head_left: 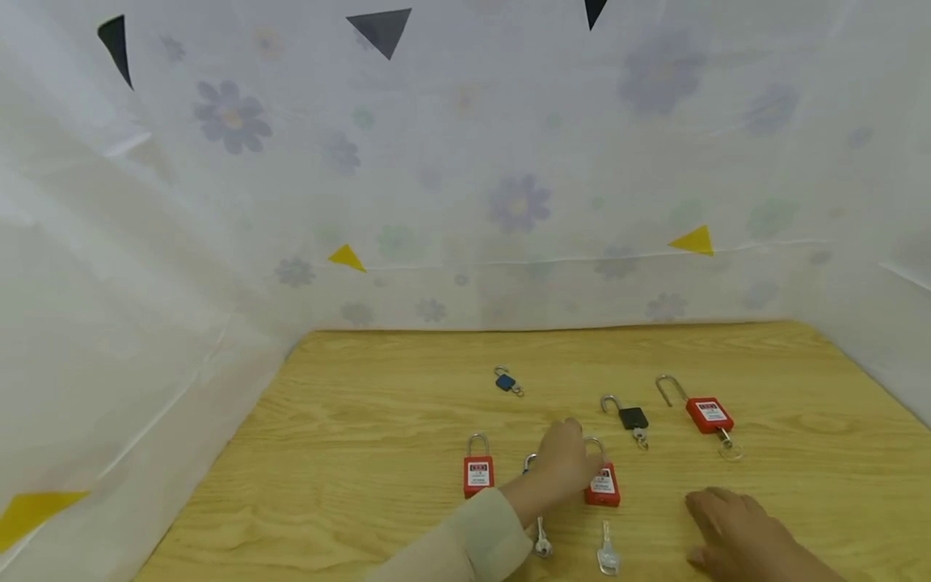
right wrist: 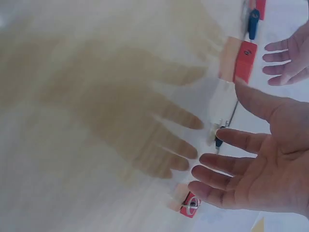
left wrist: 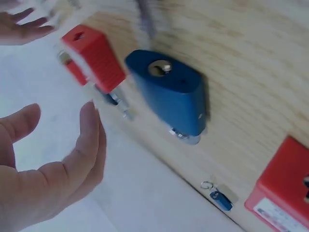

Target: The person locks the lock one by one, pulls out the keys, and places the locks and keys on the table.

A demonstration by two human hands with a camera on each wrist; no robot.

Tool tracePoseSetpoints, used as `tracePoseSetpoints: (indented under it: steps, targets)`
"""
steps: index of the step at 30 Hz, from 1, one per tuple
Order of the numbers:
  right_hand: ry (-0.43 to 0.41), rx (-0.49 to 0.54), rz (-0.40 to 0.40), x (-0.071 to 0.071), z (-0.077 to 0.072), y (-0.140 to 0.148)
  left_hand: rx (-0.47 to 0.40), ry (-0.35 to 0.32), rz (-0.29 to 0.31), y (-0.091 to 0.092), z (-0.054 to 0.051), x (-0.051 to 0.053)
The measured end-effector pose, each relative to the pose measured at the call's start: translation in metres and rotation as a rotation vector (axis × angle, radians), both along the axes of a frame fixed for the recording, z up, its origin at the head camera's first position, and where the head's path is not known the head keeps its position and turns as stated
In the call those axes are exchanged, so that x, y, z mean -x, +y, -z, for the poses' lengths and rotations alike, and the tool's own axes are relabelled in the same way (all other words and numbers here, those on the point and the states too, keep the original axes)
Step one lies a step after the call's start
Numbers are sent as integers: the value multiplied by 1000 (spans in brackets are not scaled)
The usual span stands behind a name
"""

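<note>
My left hand (head_left: 556,469) reaches over the table beside a red padlock (head_left: 602,485) with a closed shackle. In the left wrist view its thumb and fingers (left wrist: 72,166) are spread apart with nothing between them. A blue padlock (left wrist: 169,94), keyhole up, lies near it, mostly hidden by the hand in the head view. Another red padlock (head_left: 478,475) lies to the left. My right hand (head_left: 742,533) is held near the table's front right, fingers extended and holding nothing. Two loose keys, one key (head_left: 542,543) and a larger key (head_left: 607,556), lie in front.
Farther back lie three padlocks with raised shackles and keys inserted: a small blue padlock (head_left: 505,382), a black padlock (head_left: 634,418) and a red padlock (head_left: 709,414). White flowered sheeting (head_left: 465,202) surrounds the wooden table (head_left: 349,453) at the back and sides.
</note>
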State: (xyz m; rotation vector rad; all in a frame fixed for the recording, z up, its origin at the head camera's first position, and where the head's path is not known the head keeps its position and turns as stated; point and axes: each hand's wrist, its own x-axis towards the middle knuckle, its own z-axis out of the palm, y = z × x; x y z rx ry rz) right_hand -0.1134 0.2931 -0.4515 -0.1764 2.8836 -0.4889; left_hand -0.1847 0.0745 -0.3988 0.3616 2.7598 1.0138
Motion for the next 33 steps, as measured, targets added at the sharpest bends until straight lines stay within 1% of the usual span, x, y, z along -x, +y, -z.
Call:
tracePoseSetpoints:
  steps: [3, 4, 6, 7, 8, 10, 11, 13, 17, 19, 21, 27, 32, 33]
  targets:
    - [17, 152, 74, 16, -16, -11, -169, -45, 87, -21, -15, -5]
    - [40, 208, 89, 21, -21, -14, -222, -55, 113, -28, -19, -6]
    - [129, 264, 110, 33, -28, -20, -311, -87, 151, -43, -25, -9]
    - [178, 279, 119, 40, -30, -22, -351, -95, 158, -49, -27, -10]
    - [205, 285, 138, 46, -32, -25, -381, -101, 154, -55, -29, -11]
    - [236, 284, 171, 58, -34, -29, -442, -102, 141, -64, -31, -14]
    - [237, 286, 185, 64, -34, -31, -467, -103, 130, -69, -31, -15]
    - [188, 290, 221, 76, -33, -32, -508, -107, 108, -75, -30, -16]
    - [74, 322, 322, 93, -30, -33, -538, -125, 79, -84, -27, -19]
    - [49, 319, 367, 98, -28, -32, -541, -128, 67, -87, -26, -20]
    - [26, 322, 394, 102, -26, -31, -546, -125, 52, -88, -25, -22]
    - [35, 246, 389, 104, -23, -29, -561, -116, 27, -89, -20, -23]
    - [28, 244, 397, 105, -24, -28, -539, -105, 19, -89, -14, -21]
    - [40, 234, 391, 105, -24, -28, -532, -106, 19, -89, -14, -21]
